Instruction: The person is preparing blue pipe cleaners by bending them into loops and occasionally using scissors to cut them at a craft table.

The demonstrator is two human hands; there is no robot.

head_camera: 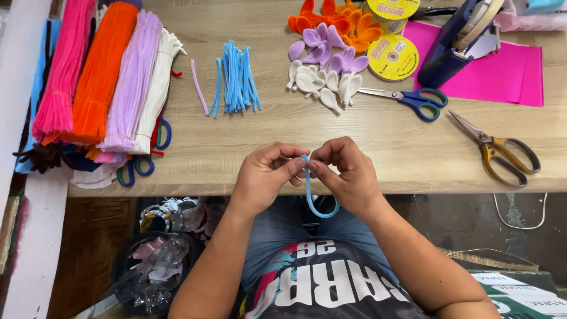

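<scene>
Both hands meet at the near edge of the wooden table (366, 142). My left hand (266, 174) and my right hand (348, 171) pinch the two ends of a light blue pipe cleaner (313, 204), which hangs below the fingers in a loop over my lap. Farther back on the table lies a small heap of cut light blue pipe cleaner pieces (236, 77) with a single lilac piece (199, 85) beside it. Finished pipe-cleaner flowers in white (322, 82), lilac (325, 47) and orange (331, 20) lie behind my hands.
Bundles of pink, orange, lilac and white pipe cleaners (106, 77) fill the table's left. Blue-handled scissors (413, 99) and gold-handled scissors (502, 150) lie to the right, near a pink paper sheet (502, 77), yellow ribbon spools (393, 56) and a dark blue tape dispenser (455, 41). A bag of scraps (153, 266) sits on the floor.
</scene>
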